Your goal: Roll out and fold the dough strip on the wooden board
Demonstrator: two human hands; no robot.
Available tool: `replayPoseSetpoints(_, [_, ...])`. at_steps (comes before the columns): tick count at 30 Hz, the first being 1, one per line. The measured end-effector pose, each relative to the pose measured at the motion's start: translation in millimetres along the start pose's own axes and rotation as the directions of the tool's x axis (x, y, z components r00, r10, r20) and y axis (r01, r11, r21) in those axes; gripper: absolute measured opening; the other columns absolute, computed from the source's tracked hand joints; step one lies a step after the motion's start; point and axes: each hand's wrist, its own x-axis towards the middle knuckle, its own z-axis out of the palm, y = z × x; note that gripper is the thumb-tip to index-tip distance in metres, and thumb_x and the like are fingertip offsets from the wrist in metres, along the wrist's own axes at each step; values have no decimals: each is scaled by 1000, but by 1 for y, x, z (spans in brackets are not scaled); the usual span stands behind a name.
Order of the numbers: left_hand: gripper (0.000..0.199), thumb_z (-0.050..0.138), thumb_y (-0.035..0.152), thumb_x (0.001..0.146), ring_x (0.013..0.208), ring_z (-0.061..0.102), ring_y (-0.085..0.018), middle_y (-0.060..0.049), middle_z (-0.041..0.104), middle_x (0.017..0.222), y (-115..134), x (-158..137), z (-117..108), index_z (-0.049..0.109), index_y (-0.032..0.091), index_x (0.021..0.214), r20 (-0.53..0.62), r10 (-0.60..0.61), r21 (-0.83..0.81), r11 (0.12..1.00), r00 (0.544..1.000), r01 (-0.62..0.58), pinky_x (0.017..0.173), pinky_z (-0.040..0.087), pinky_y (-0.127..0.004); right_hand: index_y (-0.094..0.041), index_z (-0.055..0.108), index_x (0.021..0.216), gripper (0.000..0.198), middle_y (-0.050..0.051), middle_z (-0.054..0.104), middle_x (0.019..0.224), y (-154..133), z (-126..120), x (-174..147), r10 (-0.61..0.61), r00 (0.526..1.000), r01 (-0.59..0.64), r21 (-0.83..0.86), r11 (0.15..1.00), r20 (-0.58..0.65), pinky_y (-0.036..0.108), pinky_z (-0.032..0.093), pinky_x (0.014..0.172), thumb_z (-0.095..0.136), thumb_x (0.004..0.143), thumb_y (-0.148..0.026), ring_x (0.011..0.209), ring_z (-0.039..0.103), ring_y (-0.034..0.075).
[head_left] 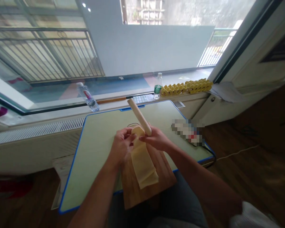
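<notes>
A long strip of pale rolled dough [143, 163] lies on a wooden cutting board [130, 186], with a fold near its close corner. My left hand [123, 139] pinches the far end of the strip at its left side, thumb on top. On the other side, my right hand [156, 137] is closed around the lower end of a light rolling pin [138, 114], which sticks up and away to the left. The right thumb also rests against the dough's raised far end. Some fingers of both hands are hidden behind the dough and pin.
The board lies on a pale folding table [92, 164] with a blue rim, its near end overhanging my lap. A blurred-out phone-like object [186, 131] lies at right. Along the windowsill stand a tilted bottle [87, 96], an upright bottle [158, 87] and yellow trays [186, 88].
</notes>
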Motion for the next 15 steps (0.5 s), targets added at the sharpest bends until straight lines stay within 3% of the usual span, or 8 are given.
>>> replayPoseSetpoints(2, [57,92,54,67,83,76,-22,-7,82,98,0,-11,1,71,18,106,-28,-12,-63,998,1000,11,73,61,-33,-21,65,85,29,-4,61,78,-1,0,-5,25,999,-31,198,980,33,28,48,70,82,71,-39,73,57,15])
replayPoseSetpoints(5, [71,96,55,66,95,80,-27,-12,84,106,-2,-31,-2,71,16,120,-7,-44,21,999,999,44,83,63,-37,-23,55,74,34,-8,51,66,-11,1,-16,89,994,-103,345,933,55,25,45,59,84,65,-38,61,50,11])
replayPoseSetpoints(10, [69,97,56,69,106,80,-33,-14,84,113,-4,-68,-6,75,14,119,148,-149,130,983,978,130,92,63,-40,-24,52,76,42,-7,55,67,-32,-2,-27,155,986,-166,420,892,61,26,52,54,89,61,-40,60,55,12])
replayPoseSetpoints(13, [64,95,57,71,103,80,-30,-14,84,111,-5,-84,-1,74,14,114,179,-175,64,984,968,166,92,63,-38,-24,51,78,41,-8,55,67,-32,-2,-22,151,988,-156,401,903,44,24,51,53,87,63,-40,59,54,11])
replayPoseSetpoints(15, [72,96,56,70,101,80,-30,-14,83,112,-7,-88,3,69,14,123,163,-196,-34,978,967,204,90,64,-39,-25,50,76,36,-9,51,65,-25,0,-13,148,988,-151,344,927,35,23,48,52,83,65,-37,57,52,11])
